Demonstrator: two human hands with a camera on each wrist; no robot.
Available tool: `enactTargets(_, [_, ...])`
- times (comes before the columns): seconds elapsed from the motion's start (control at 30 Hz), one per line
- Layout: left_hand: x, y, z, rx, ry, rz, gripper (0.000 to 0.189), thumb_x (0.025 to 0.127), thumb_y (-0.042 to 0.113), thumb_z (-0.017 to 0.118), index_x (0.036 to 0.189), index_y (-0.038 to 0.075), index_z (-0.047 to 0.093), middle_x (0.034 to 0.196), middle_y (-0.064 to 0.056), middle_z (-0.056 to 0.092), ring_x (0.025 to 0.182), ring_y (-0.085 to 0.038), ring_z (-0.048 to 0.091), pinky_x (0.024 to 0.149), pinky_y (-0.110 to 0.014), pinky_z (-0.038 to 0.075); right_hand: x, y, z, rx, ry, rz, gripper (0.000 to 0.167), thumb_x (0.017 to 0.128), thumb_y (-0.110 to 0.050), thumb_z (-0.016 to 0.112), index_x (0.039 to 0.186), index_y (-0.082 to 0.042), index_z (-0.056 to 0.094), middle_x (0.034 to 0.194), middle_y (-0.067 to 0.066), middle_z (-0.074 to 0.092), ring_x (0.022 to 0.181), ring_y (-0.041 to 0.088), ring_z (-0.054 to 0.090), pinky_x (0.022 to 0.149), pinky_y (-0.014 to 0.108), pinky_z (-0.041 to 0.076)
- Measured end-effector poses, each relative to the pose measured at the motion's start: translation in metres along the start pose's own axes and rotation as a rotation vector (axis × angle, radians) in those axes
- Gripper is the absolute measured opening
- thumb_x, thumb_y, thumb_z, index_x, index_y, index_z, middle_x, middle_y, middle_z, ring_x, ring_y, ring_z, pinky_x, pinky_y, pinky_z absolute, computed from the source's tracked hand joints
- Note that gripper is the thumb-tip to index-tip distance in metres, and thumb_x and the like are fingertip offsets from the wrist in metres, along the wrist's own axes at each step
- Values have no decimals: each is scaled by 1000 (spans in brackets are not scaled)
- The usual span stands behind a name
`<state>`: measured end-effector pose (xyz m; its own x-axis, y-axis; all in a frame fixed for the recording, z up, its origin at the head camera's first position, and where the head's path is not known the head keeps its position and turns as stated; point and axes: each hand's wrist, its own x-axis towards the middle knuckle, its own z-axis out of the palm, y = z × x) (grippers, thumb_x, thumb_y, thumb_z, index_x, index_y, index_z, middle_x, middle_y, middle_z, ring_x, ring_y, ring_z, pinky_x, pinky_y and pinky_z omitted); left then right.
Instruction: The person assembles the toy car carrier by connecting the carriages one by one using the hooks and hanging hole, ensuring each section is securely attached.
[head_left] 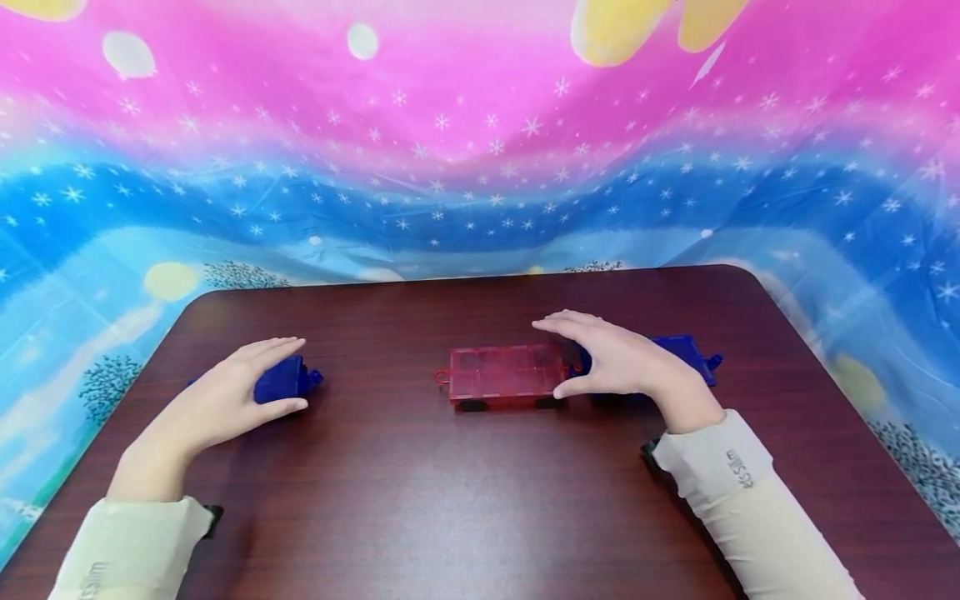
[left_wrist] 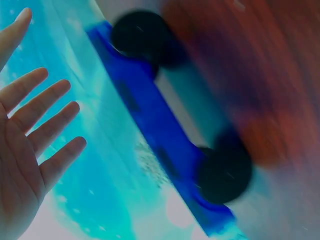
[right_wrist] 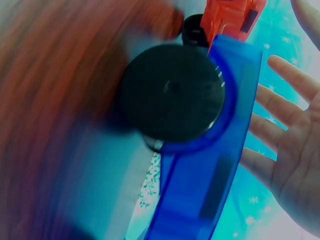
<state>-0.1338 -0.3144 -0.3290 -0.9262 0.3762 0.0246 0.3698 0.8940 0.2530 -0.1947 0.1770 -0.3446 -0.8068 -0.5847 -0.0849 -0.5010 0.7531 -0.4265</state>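
Note:
My left hand (head_left: 225, 392) hovers over a blue toy train car (head_left: 279, 382) at the table's left, fingers extended and thumb apart. In the left wrist view that blue car (left_wrist: 152, 122) shows two black wheels, with the palm (left_wrist: 22, 155) facing it. Near the middle sits a translucent red toy train car (head_left: 506, 372), a loop at its left end. Over its right end and a second blue car (head_left: 682, 350) spreads my right hand (head_left: 607, 358), holding nothing. How those two cars join is partly hidden. The right wrist view shows this blue car (right_wrist: 200, 192) beside straight fingers.
The cars stand on a dark reddish-brown table (head_left: 420, 500) with rounded back corners. A pink and blue patterned cloth (head_left: 465, 175) hangs behind and around it. Between the left blue car and the red car is a stretch of tabletop.

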Motion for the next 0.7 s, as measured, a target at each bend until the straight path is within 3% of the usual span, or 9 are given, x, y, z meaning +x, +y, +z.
enactTargets(0.33, [-16,-39,7,-22,-13,-115,86,86,48,74,151,3,40,149,-30,43,134,-53,39,101,-73,35,16,-15,4,2,-12,-46,88,80,-46,80,155,-28,37,163,5,30,153,29,21,119,58,29])
enactTargets(0.7, [-21,-53,15,-12,-50,-166,92,84,50,75,152,3,36,148,-34,40,130,-57,39,97,-75,38,33,-36,18,-24,-66,-82,85,81,-44,80,153,-27,39,160,5,34,148,30,32,112,56,40])
